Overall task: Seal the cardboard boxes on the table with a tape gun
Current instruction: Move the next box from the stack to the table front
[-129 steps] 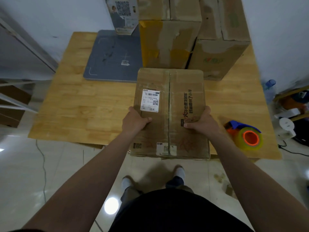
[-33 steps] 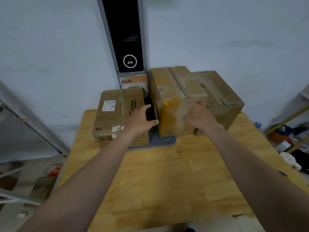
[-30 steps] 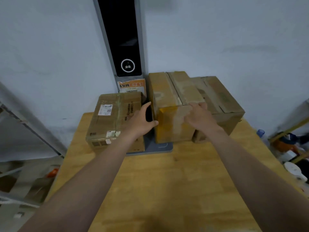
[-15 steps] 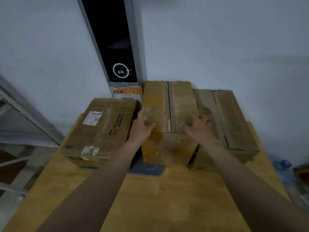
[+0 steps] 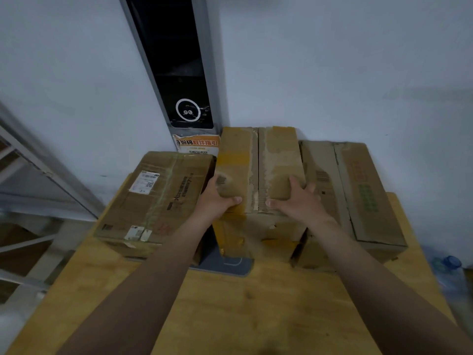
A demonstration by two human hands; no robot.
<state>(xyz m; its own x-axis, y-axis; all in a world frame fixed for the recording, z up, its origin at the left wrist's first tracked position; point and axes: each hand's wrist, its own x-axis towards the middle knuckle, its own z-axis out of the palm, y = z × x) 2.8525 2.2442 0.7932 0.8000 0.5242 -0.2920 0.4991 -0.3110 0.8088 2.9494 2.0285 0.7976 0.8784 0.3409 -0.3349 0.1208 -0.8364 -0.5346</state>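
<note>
**Both hands on the middle box, far edge of counter**

Three cardboard boxes stand in a row along the far edge of the counter (image 5: 243, 316), against the wall.

- Middle box (image 5: 258, 162): tallest of the three. The top flaps meet in a centre seam running away from the person, and the surface along it is ragged and torn. There are yellow tape patches on the left flap and the front face.
- Left hand (image 5: 217, 201): clamped on the near left top corner of the middle box. The thumb lies on top and the fingers wrap down the left side.
- Right hand (image 5: 297, 201): clamped on the near right top corner. The thumb lies flat on top and points at the seam; the fingers reach the right edge.
- Left box (image 5: 158, 198): lower, at the far left corner, just beside the middle box. It has a white shipping label on top and clear tape along its seam.
- Right box (image 5: 358, 193): close against the middle box, with faded red and green print on top. I can't tell whether its seam is taped.

A grey pad (image 5: 230, 263) shows under the near bottom edge of the middle box. Behind the boxes a tall black panel (image 5: 179, 73) stands against the wall, with an orange notice (image 5: 197, 144) at its foot. A water bottle (image 5: 448, 267) shows past the right edge of the counter.
</note>
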